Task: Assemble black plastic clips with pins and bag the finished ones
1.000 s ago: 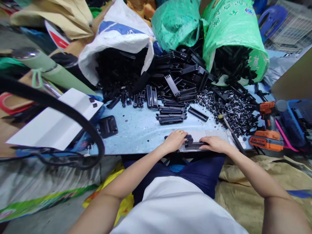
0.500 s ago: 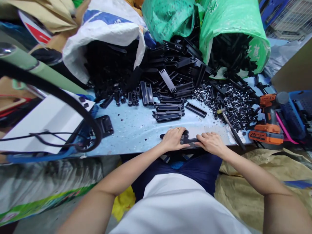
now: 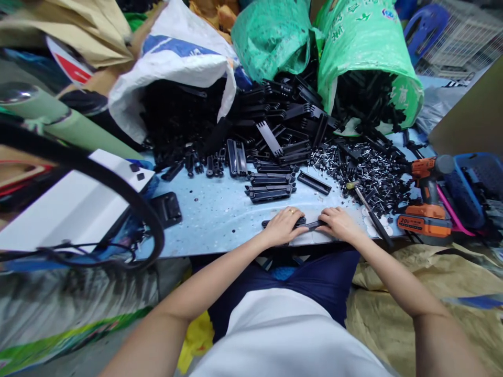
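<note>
Near the front edge of the blue table [image 3: 208,220], my left hand [image 3: 283,226] is closed around a black plastic bracket [image 3: 313,225], its thumb along the near side. My right hand [image 3: 340,225] grips the other end of the same piece with bent fingers. Much of the bracket is hidden under both hands; one dark end shows left of my left hand. Just beyond lies a small stack of black folded brackets [image 3: 271,192]. To its right rests a single black channel-shaped piece [image 3: 314,183].
Black parts spill from a white sack [image 3: 129,78] and a green sack [image 3: 361,47]. A heap of metal pins [image 3: 369,162] lies at the right, near a hammer [image 3: 371,212] and an orange cordless drill [image 3: 426,217]. A black hose [image 3: 129,188] curves at the left.
The bracket has turned slightly between my hands, and its right part now tilts upward. Both hands still hold it. The whole view has shifted a little.
</note>
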Motion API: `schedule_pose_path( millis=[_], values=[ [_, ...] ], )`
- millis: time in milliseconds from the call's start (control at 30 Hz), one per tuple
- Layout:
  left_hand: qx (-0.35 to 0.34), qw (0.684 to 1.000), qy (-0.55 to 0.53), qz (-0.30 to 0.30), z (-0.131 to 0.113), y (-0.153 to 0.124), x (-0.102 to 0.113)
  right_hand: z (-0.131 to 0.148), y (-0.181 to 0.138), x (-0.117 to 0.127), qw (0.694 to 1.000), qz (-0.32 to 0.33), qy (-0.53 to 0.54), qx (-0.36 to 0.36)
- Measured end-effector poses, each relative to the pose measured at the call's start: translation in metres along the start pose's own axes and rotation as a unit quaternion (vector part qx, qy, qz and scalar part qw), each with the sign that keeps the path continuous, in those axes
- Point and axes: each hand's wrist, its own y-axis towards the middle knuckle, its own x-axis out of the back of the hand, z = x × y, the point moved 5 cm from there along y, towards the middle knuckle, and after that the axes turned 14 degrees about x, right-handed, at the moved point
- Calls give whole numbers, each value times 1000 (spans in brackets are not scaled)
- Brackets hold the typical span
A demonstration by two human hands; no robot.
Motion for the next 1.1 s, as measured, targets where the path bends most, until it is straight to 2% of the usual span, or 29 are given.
schedule_pose_path(
  millis=[167, 333, 467, 533, 633, 733, 800, 900, 1100],
  values=[
    [-45, 997, -65, -7, 1, 3, -2, -1, -10, -17, 989, -148, 23, -17],
    [-17, 999, -39, 9, 0, 7, -3, 11, -12, -12, 959, -269, 84, -26],
    [-3, 1000, -22, 11, -1, 9, -1, 26, 4, -12, 932, -325, 140, -80],
    [15, 1000, 0, -18, -1, 1, 1, 32, 13, -14, 917, -350, 145, -124],
    [49, 991, 72, -97, -1, -25, 0, 37, 19, -18, 891, -394, 137, -177],
    [70, 981, 143, -113, -1, -52, -11, 43, 20, -17, 876, -438, 121, -162],
    [80, 979, 166, -93, 1, -60, -20, 45, 21, -17, 871, -452, 111, -156],
    [88, 978, 176, -74, 4, -59, -27, 45, 23, -20, 872, -440, 111, -184],
    [79, 978, 175, -80, 2, -57, -25, 39, 23, -32, 854, -419, 162, -263]
  ],
)
